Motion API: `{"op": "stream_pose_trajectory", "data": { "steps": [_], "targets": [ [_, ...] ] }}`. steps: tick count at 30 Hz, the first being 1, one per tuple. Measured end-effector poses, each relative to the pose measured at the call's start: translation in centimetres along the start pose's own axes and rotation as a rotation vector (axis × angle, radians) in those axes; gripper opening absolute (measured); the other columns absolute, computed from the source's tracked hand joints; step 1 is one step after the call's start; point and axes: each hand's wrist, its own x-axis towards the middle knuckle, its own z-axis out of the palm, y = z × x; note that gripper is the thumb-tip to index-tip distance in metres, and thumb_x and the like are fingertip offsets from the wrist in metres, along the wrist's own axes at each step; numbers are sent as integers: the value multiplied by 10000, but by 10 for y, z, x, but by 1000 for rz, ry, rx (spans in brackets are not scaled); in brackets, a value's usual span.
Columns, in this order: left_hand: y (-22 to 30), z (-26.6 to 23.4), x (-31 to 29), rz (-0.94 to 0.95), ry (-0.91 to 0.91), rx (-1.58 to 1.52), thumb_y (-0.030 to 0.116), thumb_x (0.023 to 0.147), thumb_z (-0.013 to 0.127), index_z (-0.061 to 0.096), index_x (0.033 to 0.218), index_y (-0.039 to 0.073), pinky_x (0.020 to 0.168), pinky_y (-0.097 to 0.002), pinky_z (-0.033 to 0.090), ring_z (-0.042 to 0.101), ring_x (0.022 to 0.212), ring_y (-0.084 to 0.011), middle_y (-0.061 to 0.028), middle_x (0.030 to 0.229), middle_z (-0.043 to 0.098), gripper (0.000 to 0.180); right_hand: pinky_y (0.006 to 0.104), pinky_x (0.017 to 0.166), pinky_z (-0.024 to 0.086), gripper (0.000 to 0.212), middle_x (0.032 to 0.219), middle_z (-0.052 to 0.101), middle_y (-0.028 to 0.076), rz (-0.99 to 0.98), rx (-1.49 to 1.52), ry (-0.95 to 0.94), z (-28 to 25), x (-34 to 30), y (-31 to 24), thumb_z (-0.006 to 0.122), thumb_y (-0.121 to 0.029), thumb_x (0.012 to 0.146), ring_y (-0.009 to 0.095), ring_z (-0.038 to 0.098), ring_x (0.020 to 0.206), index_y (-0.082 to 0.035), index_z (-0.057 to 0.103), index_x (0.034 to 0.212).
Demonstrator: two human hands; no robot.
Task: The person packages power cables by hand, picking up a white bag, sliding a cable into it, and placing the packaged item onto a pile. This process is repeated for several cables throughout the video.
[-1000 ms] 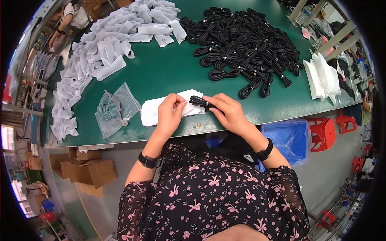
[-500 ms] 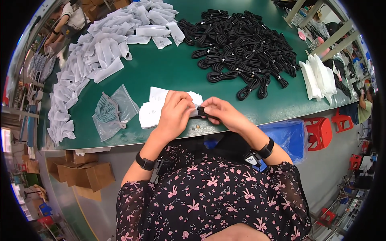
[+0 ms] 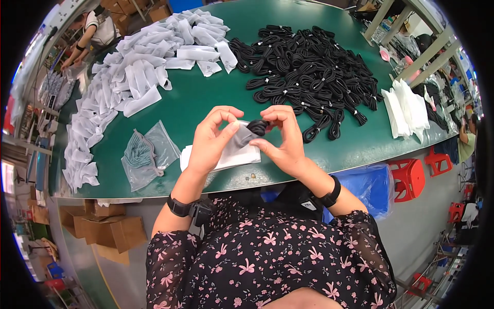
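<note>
In front of me a translucent whitish pouch (image 3: 241, 139) is held above the table, with a coiled black cable (image 3: 257, 127) partly inside it and part of the coil sticking out at the upper right. My left hand (image 3: 208, 139) grips the pouch's left side, thumb on its edge. My right hand (image 3: 287, 136) curls around the cable end, its fingertips at the coil and its thumb against the pouch's lower right. Beneath both hands lies a stack of flat white pouches (image 3: 226, 161), partly covered by them.
A big heap of coiled black cables (image 3: 314, 67) spreads at the far right of the green table (image 3: 200, 100). Many filled white pouches (image 3: 136, 77) line the left side. A clear bag with striped cloth (image 3: 144, 154) lies left of the stack; white packs (image 3: 406, 110) sit at the right edge.
The cable, earlier between my hands low over the stack, is now partly inside a raised pouch. My hands have lifted a little, and the right has turned around the coil.
</note>
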Motion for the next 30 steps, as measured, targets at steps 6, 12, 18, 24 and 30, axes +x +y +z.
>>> {"op": "stream_pose_trajectory", "data": {
  "steps": [6,12,18,24,30],
  "targets": [
    [-5,0,15,-85,-45,-383,150,954,612,606,986,29,877,-296,478,590,996,-170,-106,1180,602,125,291,735,491,262,1042,572,98,-214,-365,-211,0,16,1,789,-53,744,192,595,936,-17,633,951],
    [-4,-7,21,-201,-63,-420,134,950,612,606,1001,18,859,-283,483,603,964,-152,-85,1096,633,127,264,693,480,145,1043,578,102,-167,-248,-228,2,22,14,705,-39,830,167,602,851,-14,638,956],
    [1,-60,58,119,395,-227,134,956,611,624,1060,7,847,-264,472,595,921,-112,-28,995,648,164,255,685,487,92,1006,576,118,233,258,137,-12,51,16,611,-41,902,176,600,789,-7,636,983],
    [-3,-81,41,554,623,1133,104,856,680,615,1039,-7,836,-303,482,619,896,-225,-109,998,637,223,352,719,509,222,1020,603,115,-122,-1240,-452,-83,21,88,658,-66,854,282,618,819,14,621,1058],
    [-40,-5,-33,153,-70,796,38,784,709,635,951,24,750,-363,500,600,881,-288,-120,938,592,184,402,754,502,282,947,595,140,-17,-1151,-478,-71,14,76,662,-84,841,334,597,828,0,618,1107]
  ]
}}
